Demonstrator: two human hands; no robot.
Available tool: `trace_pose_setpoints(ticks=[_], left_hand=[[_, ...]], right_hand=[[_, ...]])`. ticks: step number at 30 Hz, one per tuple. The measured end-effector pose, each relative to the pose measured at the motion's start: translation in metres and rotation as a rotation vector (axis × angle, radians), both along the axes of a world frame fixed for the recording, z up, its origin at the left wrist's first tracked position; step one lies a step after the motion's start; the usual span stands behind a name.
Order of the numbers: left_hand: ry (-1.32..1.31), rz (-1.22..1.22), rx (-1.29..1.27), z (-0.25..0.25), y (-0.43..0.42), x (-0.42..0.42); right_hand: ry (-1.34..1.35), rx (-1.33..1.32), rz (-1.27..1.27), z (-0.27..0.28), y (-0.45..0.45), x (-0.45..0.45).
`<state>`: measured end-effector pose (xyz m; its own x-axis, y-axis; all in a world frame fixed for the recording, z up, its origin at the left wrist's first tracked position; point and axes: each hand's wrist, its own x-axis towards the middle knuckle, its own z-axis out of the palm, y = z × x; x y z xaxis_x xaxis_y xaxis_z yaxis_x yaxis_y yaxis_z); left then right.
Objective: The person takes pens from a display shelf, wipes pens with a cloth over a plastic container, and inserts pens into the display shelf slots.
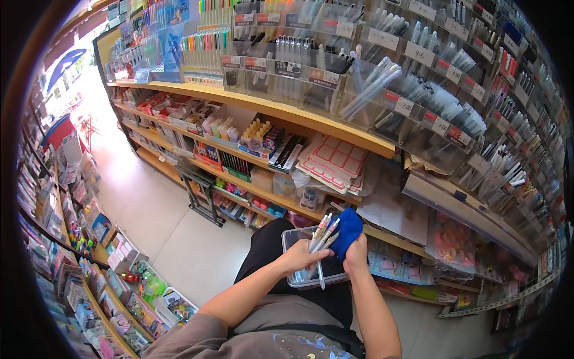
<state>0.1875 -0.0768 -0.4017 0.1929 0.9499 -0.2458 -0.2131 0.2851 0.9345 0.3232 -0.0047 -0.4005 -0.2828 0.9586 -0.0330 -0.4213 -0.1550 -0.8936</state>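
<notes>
My left hand (302, 256) is closed around a bunch of several pens (323, 233), mostly white and clear with pale clips. One pen in the bunch points down toward me. In my right hand (357, 254) is a bunched blue cloth (347, 230), held right beside the pens; whether it touches them I cannot tell. Below both hands a clear plastic box (291, 239) rests on my lap, with some pens inside, partly hidden by my hands.
Tiered clear pen holders (287, 66) with price labels fill the rack ahead. Below run wooden shelves (251, 158) with boxed stationery and red-framed label sheets (335, 158). A black metal stand (203, 194) stands on the tiled floor (173, 233). Packed shelves (89, 287) line my left.
</notes>
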Motion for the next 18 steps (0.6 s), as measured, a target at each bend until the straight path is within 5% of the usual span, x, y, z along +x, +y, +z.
trace_pose_setpoints(ticks=[7,13,16,18], left_hand=[[-0.104,0.078,-0.062,-0.008,0.001,-0.002],[0.211,0.298,0.139,-0.015,-0.004,0.011],[0.32,0.332,0.287,-0.025,-0.002,0.012],[0.247,0.304,0.215,-0.021,-0.003,0.01]], right_hand=[[0.36,-0.079,0.147,0.012,0.009,0.012],[-0.037,0.002,-0.122,0.007,0.001,0.003],[-0.056,-0.064,-0.19,0.011,-0.002,0.002],[0.161,-0.145,-0.12,0.029,-0.006,0.002]])
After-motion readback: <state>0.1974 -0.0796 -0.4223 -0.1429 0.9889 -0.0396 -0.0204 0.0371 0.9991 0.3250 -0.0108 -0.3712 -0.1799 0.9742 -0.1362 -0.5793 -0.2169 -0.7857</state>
